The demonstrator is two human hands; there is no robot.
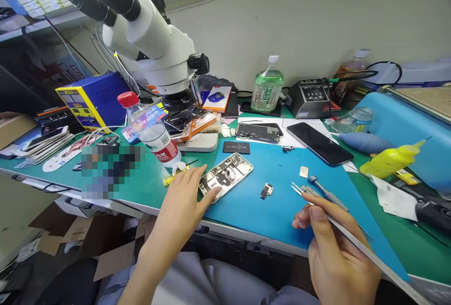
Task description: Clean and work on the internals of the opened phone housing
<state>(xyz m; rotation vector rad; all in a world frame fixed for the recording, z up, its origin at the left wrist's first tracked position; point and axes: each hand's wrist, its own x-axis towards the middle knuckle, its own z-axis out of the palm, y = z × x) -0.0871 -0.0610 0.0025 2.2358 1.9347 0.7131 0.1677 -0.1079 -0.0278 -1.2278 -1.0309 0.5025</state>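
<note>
My left hand (188, 192) grips the near left end of an opened phone housing (232, 175), thumb along its near edge and fingers at the far side. Bare boards and metal parts show inside the housing. In my right hand (331, 244) is a pair of tweezers (366, 248), its tips pointing left over the blue mat (271, 164) and slightly apart, with nothing between them. A small phone part (267, 191) lies between the hands. Near the tweezer tips are a small pale square piece (304, 171) and a grey-handled screwdriver (327, 192). Behind the housing lies a black phone battery (236, 147).
A microscope (155, 46) towers at the back left, beside a red-capped water bottle (155, 131). Farther back lie a detached phone screen (257, 132) and a black phone (319, 143). On the right are a yellow squeeze bottle (392, 159) and a blue air blower (366, 142).
</note>
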